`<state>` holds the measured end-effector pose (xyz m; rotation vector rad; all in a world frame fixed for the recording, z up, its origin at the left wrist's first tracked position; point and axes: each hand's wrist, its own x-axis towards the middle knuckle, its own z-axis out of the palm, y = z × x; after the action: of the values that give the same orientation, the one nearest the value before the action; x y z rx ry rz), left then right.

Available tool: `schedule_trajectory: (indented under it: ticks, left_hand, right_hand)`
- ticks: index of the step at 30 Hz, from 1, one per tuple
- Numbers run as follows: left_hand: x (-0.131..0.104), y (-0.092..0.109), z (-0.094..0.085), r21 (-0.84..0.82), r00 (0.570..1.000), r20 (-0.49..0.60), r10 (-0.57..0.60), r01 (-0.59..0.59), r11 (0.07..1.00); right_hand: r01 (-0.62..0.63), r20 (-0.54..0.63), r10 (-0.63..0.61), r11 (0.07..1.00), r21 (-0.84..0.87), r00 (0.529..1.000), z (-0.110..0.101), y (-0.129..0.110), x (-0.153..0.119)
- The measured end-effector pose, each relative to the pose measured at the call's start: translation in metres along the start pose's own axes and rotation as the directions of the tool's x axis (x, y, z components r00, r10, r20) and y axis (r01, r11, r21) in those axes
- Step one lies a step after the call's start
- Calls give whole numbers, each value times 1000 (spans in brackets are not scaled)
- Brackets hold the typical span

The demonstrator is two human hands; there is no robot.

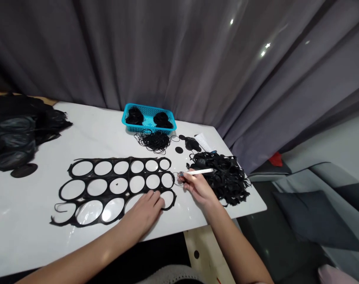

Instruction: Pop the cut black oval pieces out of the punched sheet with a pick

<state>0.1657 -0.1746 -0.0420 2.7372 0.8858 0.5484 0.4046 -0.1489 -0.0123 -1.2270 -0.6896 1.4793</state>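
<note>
A black sheet (107,171) with several rows of round holes lies on the white table. My left hand (145,211) rests flat on its lower right part, fingers stretched out. Just off the sheet's right edge, my right hand (197,186) grips a white pen-shaped tool (201,171) with a dark end. A thin black ring (176,180) hangs at my right fingertips; whether the fingers or the tool hold it I cannot tell. Beyond the sheet is a loose pile of thin black rings (154,141). A heap of black scrap strips (227,179) lies right of my right hand.
Behind the ring pile stands a blue basket (129,128) with black bundles inside. Black discs (178,150) and a white paper slip (203,142) lie nearby. Black sheets (14,130) are piled at the left. A curtain (150,51) hangs behind the table; a sofa (303,177) stands right.
</note>
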Motion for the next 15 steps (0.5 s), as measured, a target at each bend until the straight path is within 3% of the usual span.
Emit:
schedule_trajectory:
  ticks: [4,6,9,13,15]
  left_hand:
    - [19,-4,2,88,994,55,92,-97,991]
    - [24,-3,3,47,989,96,117,-122,991]
    - [28,5,2,-45,988,133,76,-70,996]
    - [32,27,-12,-276,974,226,18,46,960]
    - [33,35,-25,-485,950,304,68,93,870]
  right_hand:
    - [-156,87,137,949,273,987,3,-5,7]
    - [-209,124,174,900,384,977,3,-9,10]
    - [-236,205,158,864,445,966,2,-15,11]
    - [-80,204,-7,907,414,979,1,-21,7]
    - [27,162,-90,934,356,983,2,-21,7]
